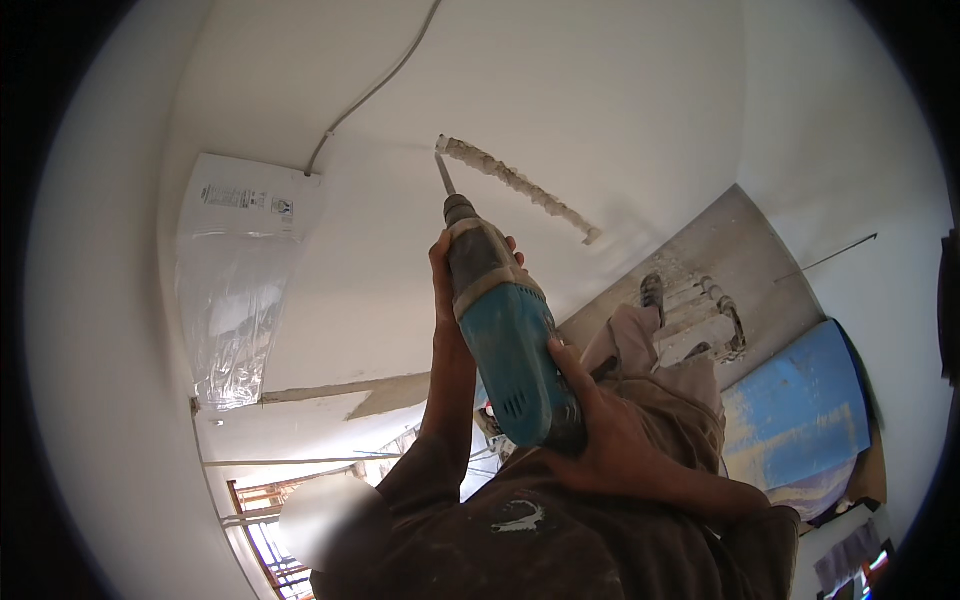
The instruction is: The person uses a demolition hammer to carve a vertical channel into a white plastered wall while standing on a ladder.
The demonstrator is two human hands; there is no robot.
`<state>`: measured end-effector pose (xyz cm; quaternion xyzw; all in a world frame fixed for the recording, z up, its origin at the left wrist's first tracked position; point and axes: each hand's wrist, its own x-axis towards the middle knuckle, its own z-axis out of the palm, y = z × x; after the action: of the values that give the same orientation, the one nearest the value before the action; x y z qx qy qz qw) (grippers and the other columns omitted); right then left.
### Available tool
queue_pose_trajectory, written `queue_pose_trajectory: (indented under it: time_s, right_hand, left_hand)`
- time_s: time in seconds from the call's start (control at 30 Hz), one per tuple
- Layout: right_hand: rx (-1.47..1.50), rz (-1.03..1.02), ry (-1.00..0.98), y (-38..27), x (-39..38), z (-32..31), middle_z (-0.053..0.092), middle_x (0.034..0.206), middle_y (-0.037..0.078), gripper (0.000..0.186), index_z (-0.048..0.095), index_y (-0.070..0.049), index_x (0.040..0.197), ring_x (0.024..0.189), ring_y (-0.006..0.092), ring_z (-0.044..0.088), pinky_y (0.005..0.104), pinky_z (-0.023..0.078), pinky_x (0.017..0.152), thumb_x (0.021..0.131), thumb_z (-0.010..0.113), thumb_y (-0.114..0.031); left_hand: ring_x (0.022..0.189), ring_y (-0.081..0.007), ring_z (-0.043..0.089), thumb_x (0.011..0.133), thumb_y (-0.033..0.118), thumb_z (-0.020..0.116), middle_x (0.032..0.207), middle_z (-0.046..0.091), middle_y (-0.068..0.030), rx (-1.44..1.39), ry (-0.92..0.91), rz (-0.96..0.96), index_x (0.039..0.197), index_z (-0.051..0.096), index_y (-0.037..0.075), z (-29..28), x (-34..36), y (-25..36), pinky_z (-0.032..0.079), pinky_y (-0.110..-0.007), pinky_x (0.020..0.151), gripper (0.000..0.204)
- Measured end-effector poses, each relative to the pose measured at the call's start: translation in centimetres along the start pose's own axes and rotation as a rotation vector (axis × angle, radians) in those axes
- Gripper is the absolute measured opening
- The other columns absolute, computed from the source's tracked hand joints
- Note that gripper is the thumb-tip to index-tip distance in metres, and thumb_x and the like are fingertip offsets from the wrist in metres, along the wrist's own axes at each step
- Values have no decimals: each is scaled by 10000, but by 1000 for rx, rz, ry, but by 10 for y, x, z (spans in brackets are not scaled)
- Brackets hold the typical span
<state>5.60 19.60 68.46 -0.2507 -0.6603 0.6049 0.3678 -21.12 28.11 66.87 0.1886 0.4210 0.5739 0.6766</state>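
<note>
I hold a teal and grey rotary hammer [505, 340] up against a white wall [620, 110]. My left hand [441, 268] is wrapped round its front housing, with fingertips showing on the far side. At its rear end, my right hand [605, 425] is closed round the grip, which is partly hidden. The long metal chisel bit [446, 175] reaches the upper left end of a rough groove [520, 183] cut in the wall. Whether the tip presses in or only touches, I cannot tell.
A grey cable [385, 82] runs along the wall to a plastic-wrapped white unit [240, 270] on the left. My shoe [652, 293] stands on a dusty grey surface [740, 235]. A blue sheet with yellowish stains [800, 410] lies right. A thin rod [830, 257] juts out nearby.
</note>
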Motion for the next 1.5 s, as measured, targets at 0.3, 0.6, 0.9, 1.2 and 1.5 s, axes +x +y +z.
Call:
queue_pose_trajectory:
  time_s: [0.3, 0.6, 0.9, 1.2, 1.5]
  right_hand:
    - [10, 79, -45, 13, 21, 7, 548, 1279, 301, 1084, 149, -92, 1549, 1140, 436, 583, 489, 489, 923, 686, 793, -217]
    - [-9, 129, -152, 5, 30, 9, 615, 1213, 235, 1105, 117, -102, 1557, 1093, 403, 622, 469, 513, 863, 693, 794, -223]
    - [58, 163, -132, -8, 60, 9, 599, 1200, 293, 1117, 134, -102, 1552, 1096, 433, 611, 477, 511, 877, 706, 838, -294]
    - [-26, 102, 48, 3, 16, -14, 601, 1243, 262, 1025, 216, -85, 1536, 1160, 387, 607, 435, 493, 954, 714, 812, -222]
    - [13, 77, 156, 16, -4, -15, 633, 1176, 260, 991, 257, -43, 1514, 1093, 381, 649, 407, 504, 943, 677, 782, -130]
  left_hand:
    - [939, -306, 635, 862, 649, 517, 1069, 594, -172, 56, -10, 10, 1189, 538, 55, -8, 19, 18, 575, -467, 802, 678]
    - [942, -325, 658, 850, 652, 539, 1088, 611, -171, -79, -24, -12, 1230, 529, 61, -9, 19, 24, 581, -490, 802, 703]
    - [944, -315, 644, 867, 646, 515, 1080, 612, -172, -118, -45, -32, 1193, 547, 55, -16, 39, 39, 574, -474, 797, 675]
    - [941, -314, 667, 853, 655, 557, 1010, 648, -146, 37, 92, -35, 1148, 563, 42, 4, 26, -1, 569, -459, 836, 680]
    - [935, -331, 670, 857, 626, 552, 1024, 637, -160, 53, 71, -20, 1129, 565, 51, 16, 26, -18, 588, -480, 786, 636]
